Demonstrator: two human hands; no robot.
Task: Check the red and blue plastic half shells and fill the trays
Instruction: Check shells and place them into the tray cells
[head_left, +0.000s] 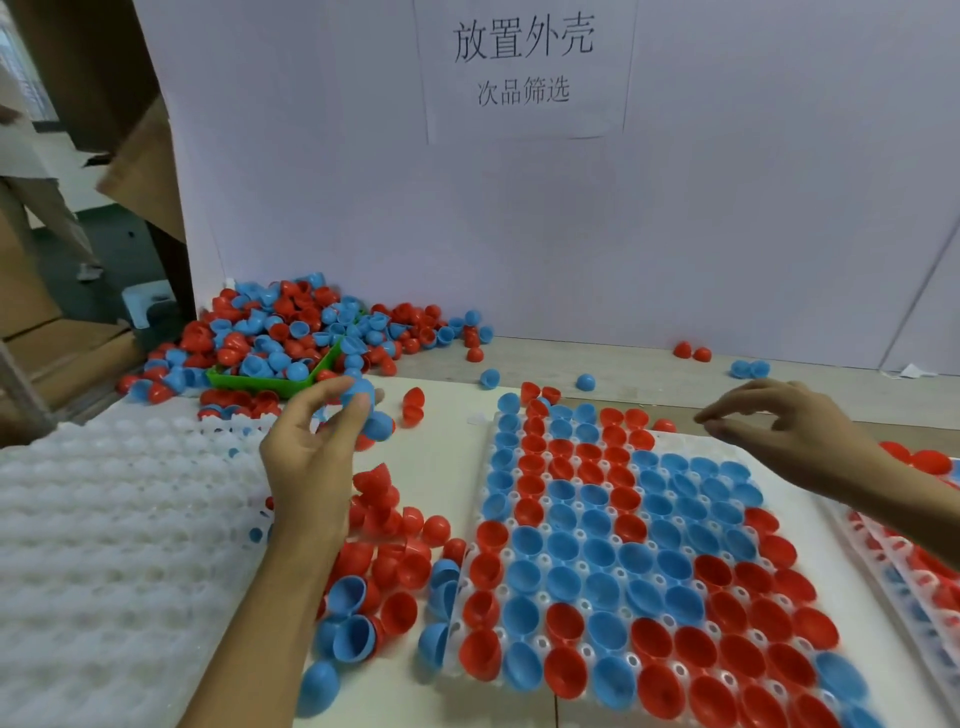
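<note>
Looking down from the head-worn camera, a pale work table (649, 374) is seen against a white backing wall bearing a printed paper sign (524, 67). At centre right, a clear plastic dimpled tray (543, 561) lies on the table, nearly every pocket filled with red and blue plastic half shells (597, 551) set hollow side up. The left hand (306, 457) is raised just left of this tray, its thumb and fingers curled around a blue half shell (358, 392) and pinching it; a second blue shell (379, 426) sits just below the fingertips, though whether it is also held cannot be told. The right hand (795, 431) hovers above the far right corner of the filled tray, fingers loosely bent and slightly apart, nothing being held. At far left, a stack of empty white dimpled trays (104, 519) is seen. Between that stack and the filled tray, a loose cluster of red and blue shells (395, 566) rests on the table. Further back at left, a green plastic bin (270, 382) is heaped with a large pile of mixed shells (291, 327) spilling around it. Another partly filled tray (914, 561) is cut off by the right edge.
</note>
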